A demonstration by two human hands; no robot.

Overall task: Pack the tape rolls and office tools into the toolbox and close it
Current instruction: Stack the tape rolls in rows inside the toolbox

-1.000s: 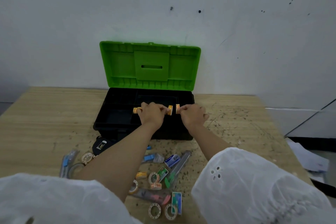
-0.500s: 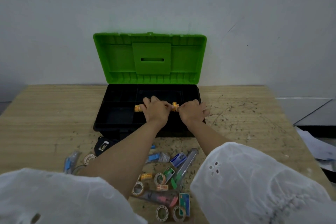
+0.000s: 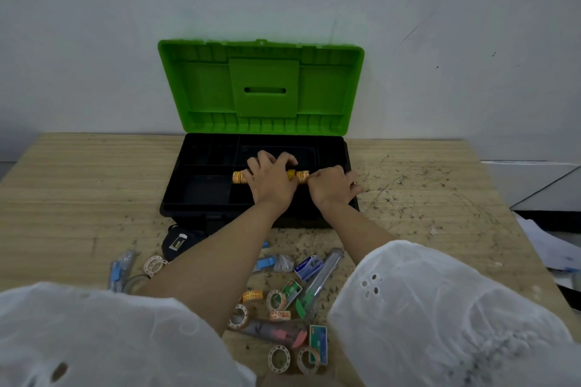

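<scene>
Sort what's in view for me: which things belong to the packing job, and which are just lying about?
Job: toolbox, open; orange tape rolls held in it by left hand and right hand; loose tape rolls and staple boxes on the table.
Lying about: papers off the table's right edge.

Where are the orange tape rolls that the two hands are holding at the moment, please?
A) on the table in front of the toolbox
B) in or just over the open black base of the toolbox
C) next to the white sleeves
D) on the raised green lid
B: the left hand and right hand hold the orange tape rolls in a row within the black toolbox base, below its green lid.
</scene>
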